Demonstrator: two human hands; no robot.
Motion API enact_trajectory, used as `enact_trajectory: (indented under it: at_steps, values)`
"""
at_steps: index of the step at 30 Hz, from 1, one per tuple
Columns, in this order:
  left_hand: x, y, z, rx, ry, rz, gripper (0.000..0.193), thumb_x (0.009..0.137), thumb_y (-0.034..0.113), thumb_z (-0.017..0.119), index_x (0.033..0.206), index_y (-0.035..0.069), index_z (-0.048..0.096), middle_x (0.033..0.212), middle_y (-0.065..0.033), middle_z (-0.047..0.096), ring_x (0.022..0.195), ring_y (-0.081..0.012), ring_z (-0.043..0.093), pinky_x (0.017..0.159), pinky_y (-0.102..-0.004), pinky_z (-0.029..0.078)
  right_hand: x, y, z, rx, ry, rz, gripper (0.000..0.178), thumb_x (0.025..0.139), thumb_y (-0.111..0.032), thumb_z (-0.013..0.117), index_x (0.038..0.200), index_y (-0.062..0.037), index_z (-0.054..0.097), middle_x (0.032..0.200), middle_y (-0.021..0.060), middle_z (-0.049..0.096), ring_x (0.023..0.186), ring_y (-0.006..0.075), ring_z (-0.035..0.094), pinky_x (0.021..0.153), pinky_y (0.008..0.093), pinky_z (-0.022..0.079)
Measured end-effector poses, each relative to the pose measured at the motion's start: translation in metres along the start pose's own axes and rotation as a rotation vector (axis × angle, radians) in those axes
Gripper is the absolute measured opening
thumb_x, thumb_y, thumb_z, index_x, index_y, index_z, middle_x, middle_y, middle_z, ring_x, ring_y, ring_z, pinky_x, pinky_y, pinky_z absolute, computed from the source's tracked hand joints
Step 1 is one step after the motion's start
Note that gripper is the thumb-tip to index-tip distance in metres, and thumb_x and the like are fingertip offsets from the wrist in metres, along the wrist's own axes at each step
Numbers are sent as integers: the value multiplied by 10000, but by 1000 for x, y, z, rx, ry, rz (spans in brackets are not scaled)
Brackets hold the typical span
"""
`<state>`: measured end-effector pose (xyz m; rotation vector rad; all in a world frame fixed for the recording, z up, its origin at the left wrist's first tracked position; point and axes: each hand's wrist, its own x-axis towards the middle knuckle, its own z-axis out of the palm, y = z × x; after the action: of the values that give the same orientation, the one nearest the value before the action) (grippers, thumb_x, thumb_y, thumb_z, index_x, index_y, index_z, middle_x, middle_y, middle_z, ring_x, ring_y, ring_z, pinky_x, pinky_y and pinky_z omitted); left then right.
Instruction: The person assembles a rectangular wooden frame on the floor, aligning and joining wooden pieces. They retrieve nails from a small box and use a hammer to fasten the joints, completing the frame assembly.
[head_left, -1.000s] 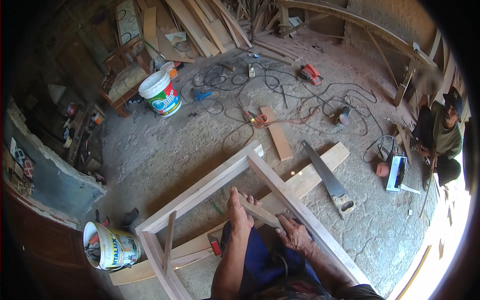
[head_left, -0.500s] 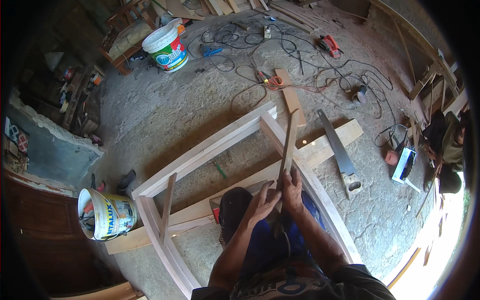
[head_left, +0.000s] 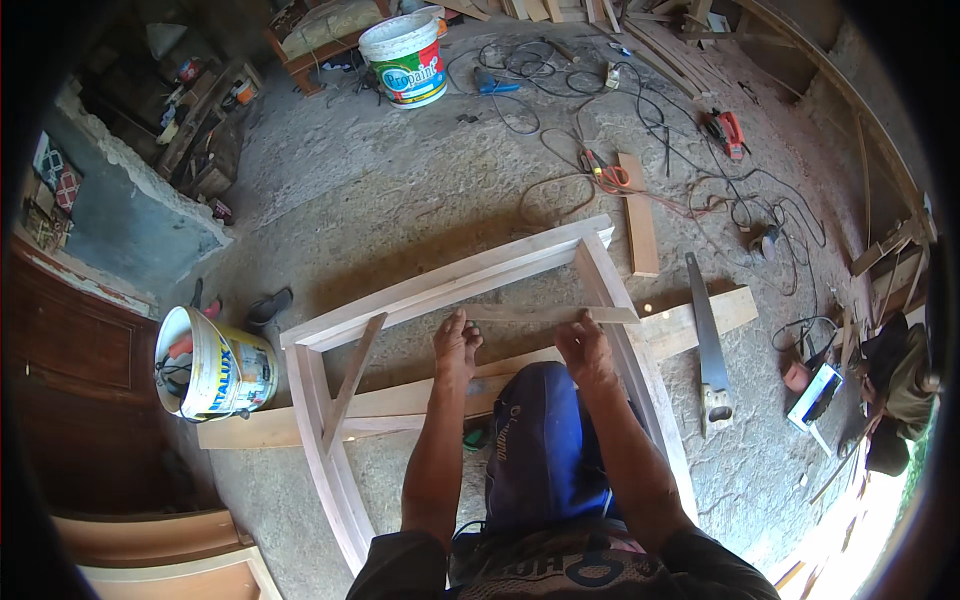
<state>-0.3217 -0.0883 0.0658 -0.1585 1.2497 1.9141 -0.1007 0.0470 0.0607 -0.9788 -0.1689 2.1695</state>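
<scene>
Lettering marks a white bucket (head_left: 412, 82) at eleven o'clock from our knee (head_left: 545, 410) and a pail (head_left: 240, 375) at nine. At twelve, our left hand (head_left: 456, 348) and right hand (head_left: 588, 352) pinch a wooden strip (head_left: 528, 314) near its ends, over a frame (head_left: 440, 285).

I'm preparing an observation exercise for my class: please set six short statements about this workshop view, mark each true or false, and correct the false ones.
1. The left hand and right hand both hold the thin wooden strip. True.
2. A slat slants across one corner of the wooden frame. True.
3. The handsaw lies across a plank. True.
4. The handsaw lies inside the wooden frame. False: it lies outside, to the right.
5. The right hand grips the handsaw. False: it holds the strip, and neither hand touches the handsaw.
6. The strip points straight away from the person. False: it runs from left to right.
</scene>
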Motion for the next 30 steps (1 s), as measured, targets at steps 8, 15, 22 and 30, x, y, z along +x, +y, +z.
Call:
enact_trajectory:
  at_steps: [8, 15, 22, 30]
  values:
    - [93, -43, -6, -103, 162, -167, 290, 933, 294, 764, 1175, 201, 633, 913, 3, 606, 830, -182, 623, 780, -361, 564, 35, 32, -25, -54, -26, 25, 140, 1007, -209, 634, 1081, -94, 605, 1048, 60, 645, 921, 214, 667, 771, 340, 580]
    - [104, -38, -11, 12, 75, -122, 303, 1002, 350, 665, 1211, 136, 617, 1026, -15, 658, 941, -171, 622, 929, -355, 516, 47, 30, 3, -141, 217, 39, 358, 1005, -312, 655, 1249, -56, 601, 1182, 87, 669, 998, 225, 669, 824, 372, 572]
    - [106, -41, -2, 50, 50, -70, 337, 1011, 310, 646, 1263, 98, 573, 1100, -43, 645, 976, -193, 614, 930, -374, 519, 40, 28, -3, -205, 137, -18, 272, 1011, -396, 631, 1117, -148, 591, 1015, 34, 659, 889, 193, 639, 797, 374, 558]
    - [107, -57, 35, 151, 49, -103, 368, 1020, 304, 628, 1299, 83, 536, 1172, -76, 614, 1009, -205, 613, 965, -387, 536, 39, 30, -28, -123, 229, -80, 292, 1031, -362, 592, 1169, -105, 589, 1022, 55, 656, 898, 196, 632, 786, 378, 517]
